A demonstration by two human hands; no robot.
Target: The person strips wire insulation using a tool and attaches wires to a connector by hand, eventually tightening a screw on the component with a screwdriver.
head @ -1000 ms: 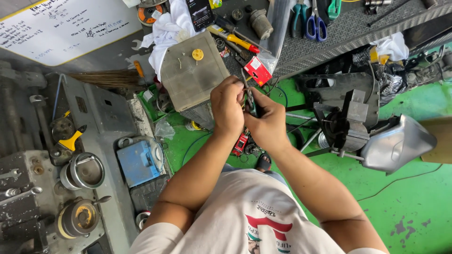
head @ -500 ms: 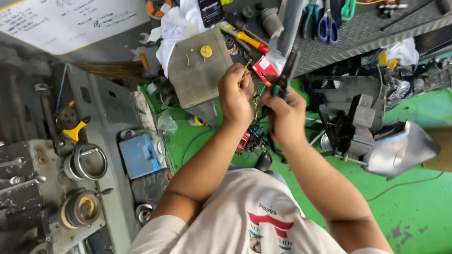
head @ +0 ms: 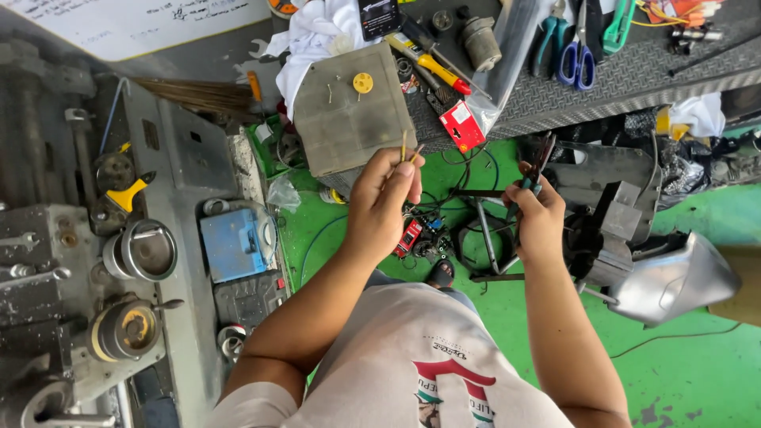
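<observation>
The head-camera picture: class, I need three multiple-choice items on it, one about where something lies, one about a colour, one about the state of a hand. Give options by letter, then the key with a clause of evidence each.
1. Where does the small yellow disc lie?
A. on the flat grey box
B. on the green floor
C. in the left hand

2. What colour are the handles of the scissors on the dark textured mat?
A. red
B. blue
C. white

3. What is the right hand doing?
A. lying flat and empty
B. gripping pliers
C. resting on the vise

Key:
1 A, the disc sits on the box's top face.
2 B, both loops are blue.
3 B, its fingers are closed round the pliers' handles, while the left hand pinches thin wire ends.
</observation>
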